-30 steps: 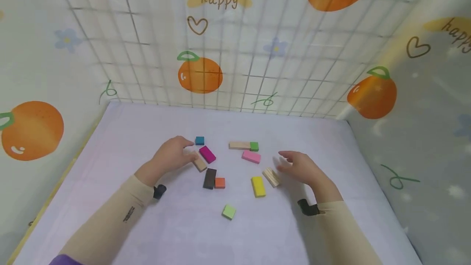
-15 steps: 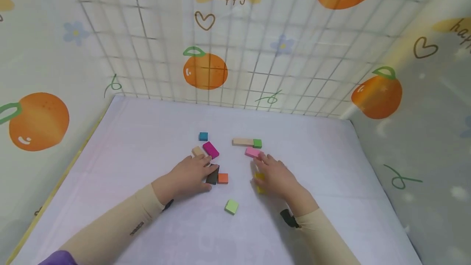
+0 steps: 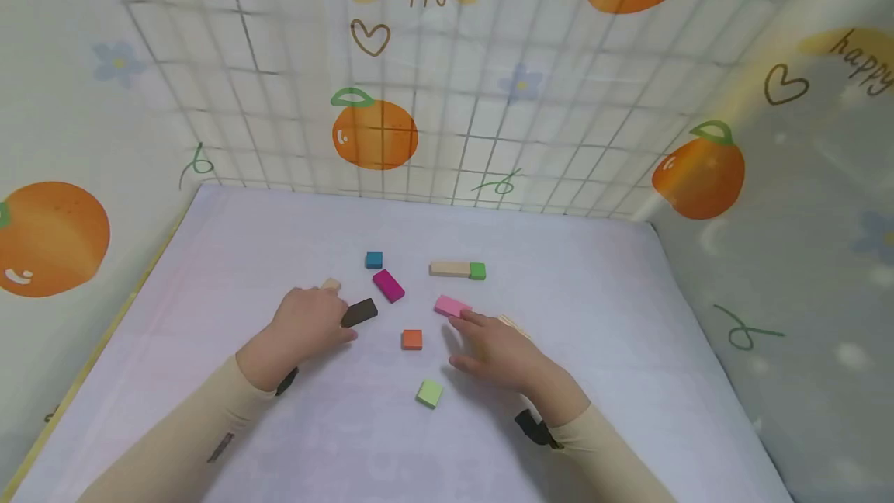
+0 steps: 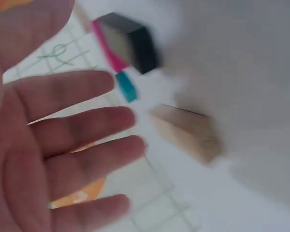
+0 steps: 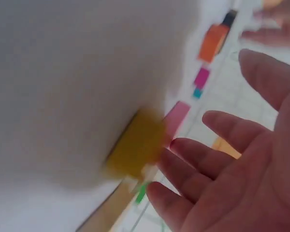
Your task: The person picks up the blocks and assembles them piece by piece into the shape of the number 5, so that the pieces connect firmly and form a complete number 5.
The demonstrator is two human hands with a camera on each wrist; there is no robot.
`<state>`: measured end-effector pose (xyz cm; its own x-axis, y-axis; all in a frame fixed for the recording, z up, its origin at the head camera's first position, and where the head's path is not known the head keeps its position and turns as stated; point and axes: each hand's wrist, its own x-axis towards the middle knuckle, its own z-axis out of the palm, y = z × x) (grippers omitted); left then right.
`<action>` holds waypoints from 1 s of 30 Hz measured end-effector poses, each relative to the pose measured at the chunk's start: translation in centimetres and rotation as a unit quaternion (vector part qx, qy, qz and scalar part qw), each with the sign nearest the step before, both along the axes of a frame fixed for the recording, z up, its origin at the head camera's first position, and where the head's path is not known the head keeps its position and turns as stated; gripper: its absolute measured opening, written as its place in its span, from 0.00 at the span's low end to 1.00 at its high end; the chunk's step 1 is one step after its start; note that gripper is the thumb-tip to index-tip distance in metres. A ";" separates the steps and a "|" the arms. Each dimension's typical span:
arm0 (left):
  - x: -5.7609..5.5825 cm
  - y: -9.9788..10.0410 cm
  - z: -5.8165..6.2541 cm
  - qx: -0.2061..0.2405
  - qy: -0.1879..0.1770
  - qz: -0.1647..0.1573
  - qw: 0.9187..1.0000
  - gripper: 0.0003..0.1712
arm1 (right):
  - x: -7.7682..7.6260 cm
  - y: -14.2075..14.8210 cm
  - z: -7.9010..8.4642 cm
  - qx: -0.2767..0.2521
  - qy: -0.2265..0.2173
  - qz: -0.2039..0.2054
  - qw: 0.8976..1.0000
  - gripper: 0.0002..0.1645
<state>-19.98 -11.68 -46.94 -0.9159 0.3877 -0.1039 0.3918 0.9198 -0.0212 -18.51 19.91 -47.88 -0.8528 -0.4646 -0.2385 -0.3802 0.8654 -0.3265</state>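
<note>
My left hand [image 3: 300, 328] is low over the left of the table, fingers extended. Its fingertips are right at the dark brown block [image 3: 360, 312] and a pale wooden block [image 3: 331, 284]; in the left wrist view nothing is between the fingers and thumb. My right hand [image 3: 499, 352] lies over the right-hand blocks with fingers spread. At its fingertips is the pink block [image 3: 452, 306], and a striped wooden block [image 3: 513, 324] shows partly behind it. A yellow block [image 5: 137, 145], hidden under the hand in the head view, sits just beyond its fingers in the right wrist view.
An orange block [image 3: 412, 340] and a light green block [image 3: 429, 393] lie between my hands. Farther back are a blue block [image 3: 374, 260], a magenta block [image 3: 388, 286], and a long wooden block [image 3: 450, 269] against a green block [image 3: 478, 271]. Patterned cloth walls [image 3: 447, 99] enclose the table.
My left hand reached over the blocks, then drew back left; the dark block has turned and parted from the orange one. My right hand came left, and the pink block shifted left and nearer.
</note>
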 end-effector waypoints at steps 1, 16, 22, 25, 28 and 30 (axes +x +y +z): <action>-0.4 0.5 0.3 0.017 0.003 0.002 1.000 0.21 | 0.1 -0.5 0.1 -0.014 -0.004 0.008 1.000 0.43; -4.0 12.1 -2.0 0.117 -0.021 0.014 0.993 0.30 | 1.0 1.7 -0.5 -0.009 0.119 -0.045 0.992 0.39; -4.4 11.6 -1.8 0.076 -0.028 0.023 0.996 0.18 | 0.9 2.7 -1.4 0.020 0.118 -0.052 0.991 0.37; -4.9 10.8 -1.9 0.054 -0.033 0.042 0.997 0.14 | 0.8 2.8 -1.2 0.022 0.127 -0.049 0.990 0.35; -5.4 10.6 -2.1 0.065 -0.042 0.036 0.996 0.17 | 0.7 3.0 -1.1 0.030 0.125 -0.046 0.991 0.35; -5.5 10.8 -2.2 0.081 -0.044 0.004 0.996 0.23 | 0.7 3.4 -1.0 0.033 0.120 -0.047 0.991 0.36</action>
<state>-25.51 -0.92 -49.10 -0.9093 0.3980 -0.1212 0.3775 0.9118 0.1615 -17.84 23.31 -48.92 -0.9271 -0.3714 -0.0497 -0.3577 0.9167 -0.1783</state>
